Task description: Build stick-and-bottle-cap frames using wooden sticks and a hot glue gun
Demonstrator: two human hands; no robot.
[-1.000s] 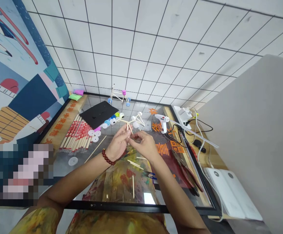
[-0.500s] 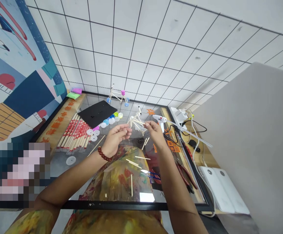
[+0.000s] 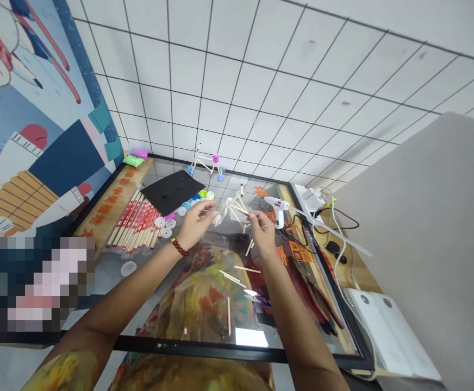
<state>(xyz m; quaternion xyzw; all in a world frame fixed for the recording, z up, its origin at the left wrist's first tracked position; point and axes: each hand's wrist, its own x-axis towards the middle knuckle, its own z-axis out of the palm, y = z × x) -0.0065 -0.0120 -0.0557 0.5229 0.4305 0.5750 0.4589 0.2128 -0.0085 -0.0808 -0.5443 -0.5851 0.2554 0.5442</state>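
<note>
A small frame of pale wooden sticks (image 3: 235, 205) with a black-tipped upright is up over the glass tabletop. My right hand (image 3: 262, 231) pinches it at its right side between thumb and fingertips. On the other side, my left hand (image 3: 196, 224) has its thumb and fingers apart, close to the frame's left end; no firm contact shows there. Beyond both hands stands a similar stick model (image 3: 206, 164) with blue wheels and a pink top. Several loose cut sticks (image 3: 229, 315) lie on the glass nearer to me.
A white glue gun (image 3: 276, 207) with a long glue stick lies at the right. Red-handled pliers (image 3: 320, 298) and a blue-handled cutting tool (image 3: 257, 296) lie nearer. At the left are a black sheet (image 3: 173, 191), bundled sticks (image 3: 133, 222) and plastic discs (image 3: 129, 268).
My left hand has opened its fingers and come away slightly from the stick frame. My right hand keeps its pinch. The whole view has shifted a little.
</note>
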